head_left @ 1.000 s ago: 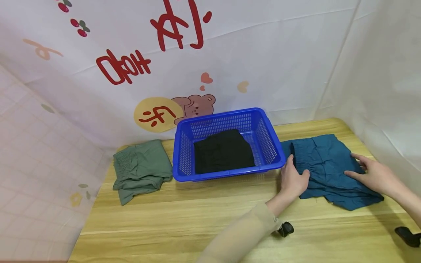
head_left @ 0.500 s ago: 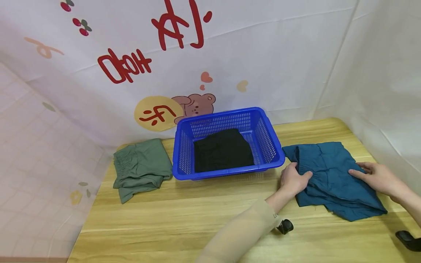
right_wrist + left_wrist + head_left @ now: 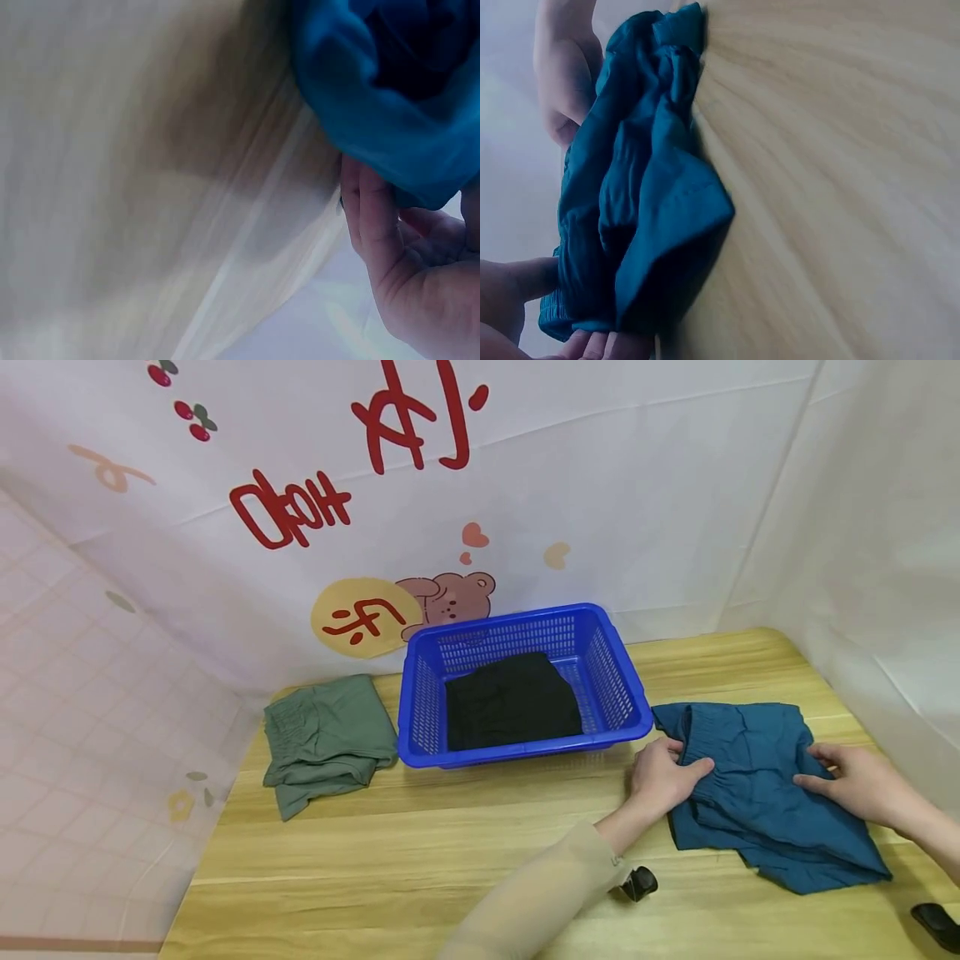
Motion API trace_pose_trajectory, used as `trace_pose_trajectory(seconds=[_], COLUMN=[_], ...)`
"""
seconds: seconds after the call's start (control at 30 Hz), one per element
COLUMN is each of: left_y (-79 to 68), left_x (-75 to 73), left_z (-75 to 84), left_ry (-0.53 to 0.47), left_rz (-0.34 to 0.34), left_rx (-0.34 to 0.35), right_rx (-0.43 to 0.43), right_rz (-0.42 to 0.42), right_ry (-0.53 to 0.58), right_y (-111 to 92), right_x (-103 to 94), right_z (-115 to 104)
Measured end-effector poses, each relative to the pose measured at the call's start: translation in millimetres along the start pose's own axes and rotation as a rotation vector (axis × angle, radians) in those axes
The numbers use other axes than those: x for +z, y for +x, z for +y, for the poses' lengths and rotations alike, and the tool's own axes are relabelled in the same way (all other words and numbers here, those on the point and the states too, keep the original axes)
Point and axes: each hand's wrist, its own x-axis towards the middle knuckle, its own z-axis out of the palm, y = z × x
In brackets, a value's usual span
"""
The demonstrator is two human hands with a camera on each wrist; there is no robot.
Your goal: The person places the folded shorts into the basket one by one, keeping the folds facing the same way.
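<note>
On the wood-grain tabletop (image 3: 360, 885), just right of the blue rectangular perforated plastic basket (image 3: 525, 750), lies a folded teal cloth garment with a gathered waistband (image 3: 757, 777). The left hand (image 3: 663, 781), between the basket's front right corner and the garment, pinches the waistband end, thumb on top and fingers beneath, as the left wrist view confirms. The right hand (image 3: 858, 781), farther right of the basket, grips the garment's opposite edge between thumb and fingers. Inside the basket is a folded black cloth garment (image 3: 517, 702); just left of the basket lies a folded grey-green cloth garment with a gathered waistband (image 3: 330, 735). In front of the basket, the left arm's beige sleeve (image 3: 540, 893) bears small dark lettering at the cuff, too small to read. Behind the basket, a white printed sheet (image 3: 637, 485) carries large red brush-style characters, a smaller row of red letter-like shapes and another red character on a yellow disc (image 3: 393, 602) beside a pink cartoon bear (image 3: 461, 600); I cannot read the writing with certainty.
</note>
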Motion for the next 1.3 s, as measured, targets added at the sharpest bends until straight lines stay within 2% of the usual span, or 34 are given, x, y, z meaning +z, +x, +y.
trace_pose_trajectory(seconds=[0.2, 0.4, 0.6, 0.8, 1.13, 1.3], left_y=[-2.0, -12.3, -23.3, -32.4, -39.5, -40.5], left_x=[-9.8, -25.9, -38.2, -49.4, -67.3, -79.4], left_z=[-10.5, -17.2, -26.3, -34.7, -44.3, -54.1], left_ry=[-0.038, -0.062, -0.037, -0.011, 0.018, 0.018], left_rz=[-0.009, -0.040, -0.057, -0.074, -0.104, -0.108], left_rx=[0.003, 0.022, 0.030, 0.040, 0.038, 0.041], right_rx=[0.063, 0.089, 0.033, -0.039, -0.065, -0.073], right_rz=[-0.018, -0.018, -0.039, -0.008, -0.008, 0.008], right_ry=[0.058, 0.141, 0.145, 0.154, 0.152, 0.166], right_y=[-4.5, -6.5, -9.1, -11.3, -12.1, -12.1], right_x=[4.6, 8.9, 11.5, 17.9, 27.6, 33.9], right_z=[-8.0, -16.2, -28.5, -43.4, -64.9, -75.9])
